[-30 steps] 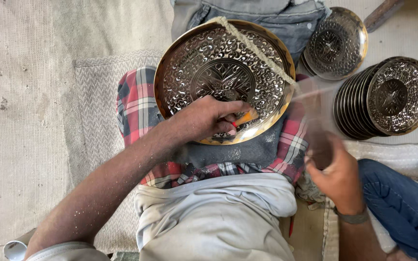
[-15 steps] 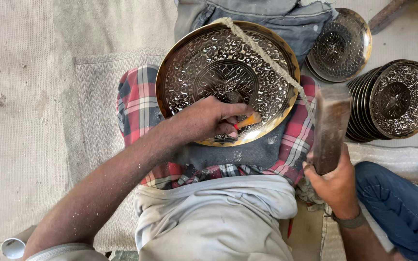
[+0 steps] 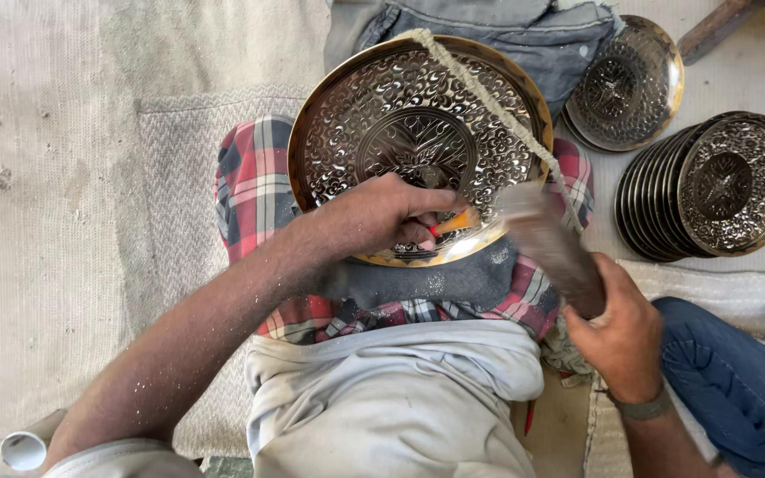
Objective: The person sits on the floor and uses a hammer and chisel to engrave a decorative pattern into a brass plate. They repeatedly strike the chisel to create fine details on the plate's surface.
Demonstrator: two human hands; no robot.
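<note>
- Gripping a small orange-tipped tool, your left hand rests clenched on the lower part of the large embossed metal plate, which lies propped on your lap over a plaid cloth.
- Your right hand is wrapped tight around the handle of a wooden mallet; its head is blurred, up and to the left of that hand.
- The mallet's long axis runs slantwise from your right hand toward the tool, so the head sits just right of the tool's tip, near but apart.
- A rope crosses the plate's upper right.
- A stack of smaller plates stands well apart on the right.
</note>
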